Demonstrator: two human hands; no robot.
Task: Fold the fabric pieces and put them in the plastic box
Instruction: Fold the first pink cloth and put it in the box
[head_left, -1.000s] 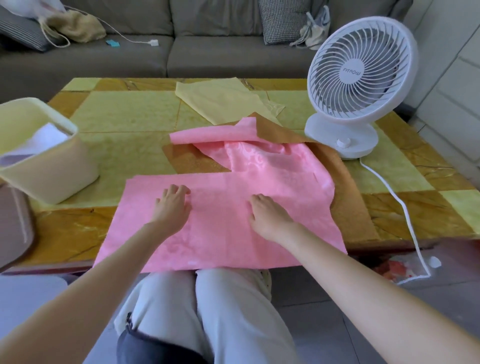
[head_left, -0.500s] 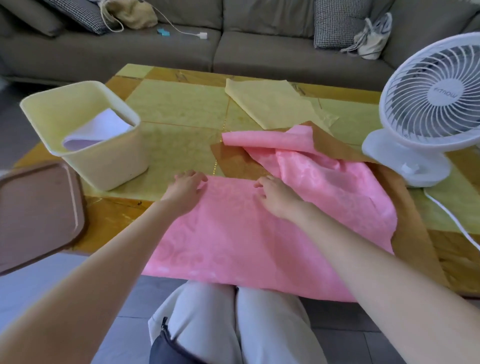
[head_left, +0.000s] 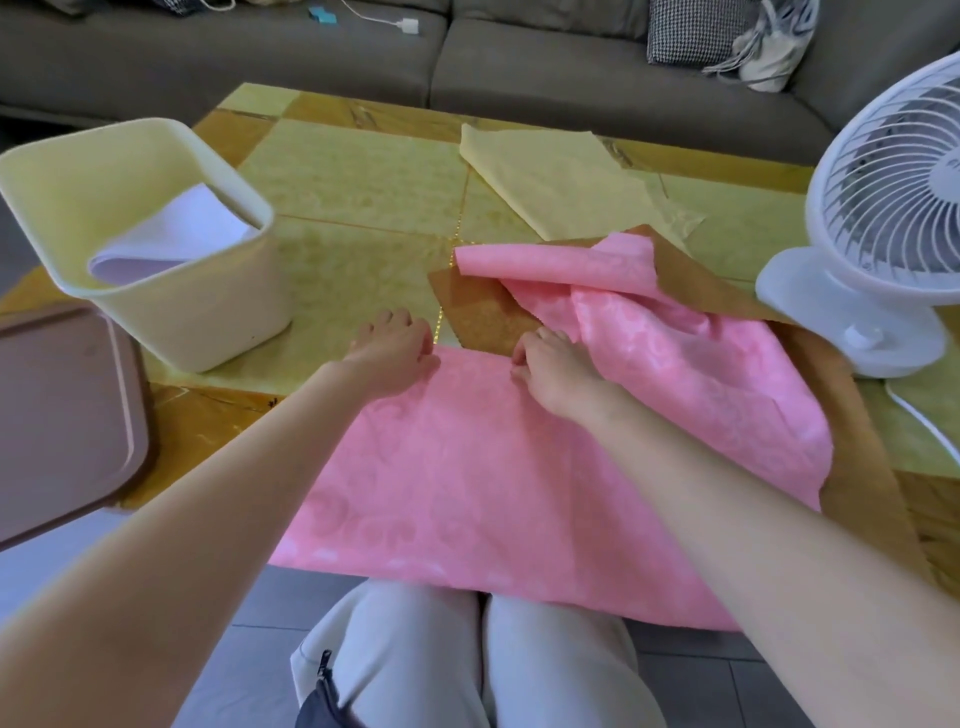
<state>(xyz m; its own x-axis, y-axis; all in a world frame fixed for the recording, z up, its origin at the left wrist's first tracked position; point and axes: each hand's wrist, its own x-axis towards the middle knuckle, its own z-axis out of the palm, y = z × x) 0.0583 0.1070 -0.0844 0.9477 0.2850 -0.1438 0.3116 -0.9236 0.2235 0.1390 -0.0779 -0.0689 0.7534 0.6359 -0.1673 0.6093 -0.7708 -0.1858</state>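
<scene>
Nearest the camera, the person's knees in pale trousers (head_left: 483, 670) sit at the table's near edge. The pink fabric (head_left: 467, 483) lies across the table (head_left: 353, 171), its near border hanging over the edge above the knees. The left hand (head_left: 389, 351) is at the far left corner of the fabric's flat portion, fingers curled down over that corner and gripping it. The right hand (head_left: 556, 371) is further right along the same far edge, fingers bent and pinching the cloth. Beyond the right hand the pink fabric is rumpled, with one flap rolled back on itself. A brown fabric (head_left: 483, 317) lies beneath it and shows past its far and right sides. To the left stands the plastic box (head_left: 171, 322), tilted, with a white fabric (head_left: 176, 234) folded inside. A brown tray (head_left: 62, 415) lies just beside the box, at the left edge of view. A white fan (head_left: 883, 208) stands to the right. Further back a yellow fabric (head_left: 550, 176) lies flat. A grey sofa (head_left: 545, 73) stands beyond the table.
</scene>
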